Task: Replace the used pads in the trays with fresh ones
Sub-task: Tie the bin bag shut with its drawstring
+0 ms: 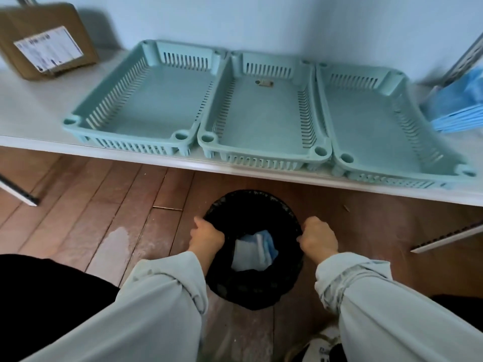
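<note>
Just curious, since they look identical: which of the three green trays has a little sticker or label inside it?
The middle tray. A small brownish label sits on its floor near the far wall; the left tray and right tray show bare floors.

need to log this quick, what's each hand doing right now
Left hand: grips the rim of the black bin.
Right hand: grips the bin's rim opposite.

The person is wearing pale grey-blue sleeves (167,296) bunching at both wrists, black trousers (52,283), and possibly white sneakers (322,348).
</note>
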### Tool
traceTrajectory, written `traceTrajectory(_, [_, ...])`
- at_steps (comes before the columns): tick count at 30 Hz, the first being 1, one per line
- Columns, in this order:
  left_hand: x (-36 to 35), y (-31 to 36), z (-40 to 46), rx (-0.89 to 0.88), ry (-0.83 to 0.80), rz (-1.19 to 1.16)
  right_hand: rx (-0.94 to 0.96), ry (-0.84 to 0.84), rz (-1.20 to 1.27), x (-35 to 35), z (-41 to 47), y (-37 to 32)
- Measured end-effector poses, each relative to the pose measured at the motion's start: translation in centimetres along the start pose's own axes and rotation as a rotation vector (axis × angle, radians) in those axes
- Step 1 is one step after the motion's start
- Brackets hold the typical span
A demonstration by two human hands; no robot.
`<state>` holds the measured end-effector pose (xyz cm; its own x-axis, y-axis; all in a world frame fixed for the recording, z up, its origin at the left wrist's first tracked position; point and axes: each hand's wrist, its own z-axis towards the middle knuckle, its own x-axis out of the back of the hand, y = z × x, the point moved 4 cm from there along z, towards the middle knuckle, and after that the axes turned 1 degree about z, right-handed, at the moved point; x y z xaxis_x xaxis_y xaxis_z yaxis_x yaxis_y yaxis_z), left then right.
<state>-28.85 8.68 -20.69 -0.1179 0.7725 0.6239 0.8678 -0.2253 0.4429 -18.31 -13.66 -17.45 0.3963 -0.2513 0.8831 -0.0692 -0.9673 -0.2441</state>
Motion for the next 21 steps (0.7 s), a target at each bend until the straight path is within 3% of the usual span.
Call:
traceTrajectory(2, [0.1, -0.3, 0.6, 0.021, -0.048, -0.024, 0.008, -0.028, -0.054, 0.5, 0.1, 0.3])
traceTrajectory(5, [-0.4, 0.5, 0.6, -0.105, -0.028, 0.094, -0.015, -0.184, -0.215, 1.1, 0.5, 1.3])
traceTrajectory(8, [-1.3, 1.6, 0.5, -0.197, -0.041, 0.171, 0.001, -0.093, -0.361, 2.0, 1.0, 1.7])
traceTrajectory(11, [-0.9, 2.0, 1.1, -0.246, -0.016, 0.248, 0.039, -0.028, -0.2, 2.0, 1.9, 1.1])
traceTrajectory(14, [-0.5, 1.7, 1.6, -0.258, -0.013, 0.349, 0.05, -0.225, -0.047, 0.4, 2.3, 0.3])
traceTrajectory(21, [1.0, 1.4, 2.2, -0.294, -0.034, 0.529, -0.014, -0.305, -0.075, -0.1, 1.9, 1.5])
